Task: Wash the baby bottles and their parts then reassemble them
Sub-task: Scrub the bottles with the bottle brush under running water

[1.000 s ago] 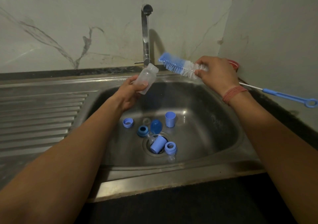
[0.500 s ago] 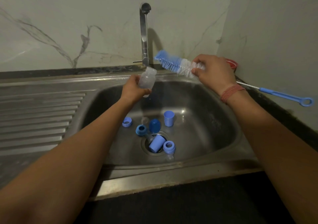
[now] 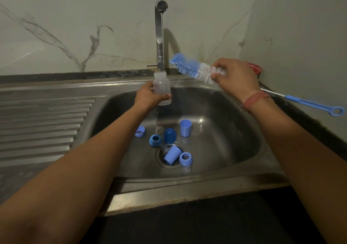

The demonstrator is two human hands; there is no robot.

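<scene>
Left hand (image 3: pixel 148 97) curled round upright clear baby bottle (image 3: pixel 162 89), held under running tap (image 3: pixel 159 35) above steel sink (image 3: pixel 234 131), right hand (image 3: pixel 234 76) gripping blue-and-white bottle brush (image 3: pixel 195 69) by its bristles, just right of bottle, blue caps and rings (image 3: pixel 185 128) lying near drain below.

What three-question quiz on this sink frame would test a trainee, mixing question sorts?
1. True or false: the clear bottle is held upright under the tap.
2. Which of the two hands grips the bottle brush by its bristles?
A. left hand
B. right hand
3. Fill in: the blue caps and rings lie in the ___.

Key: 1 true; 2 B; 3 sink.
</scene>
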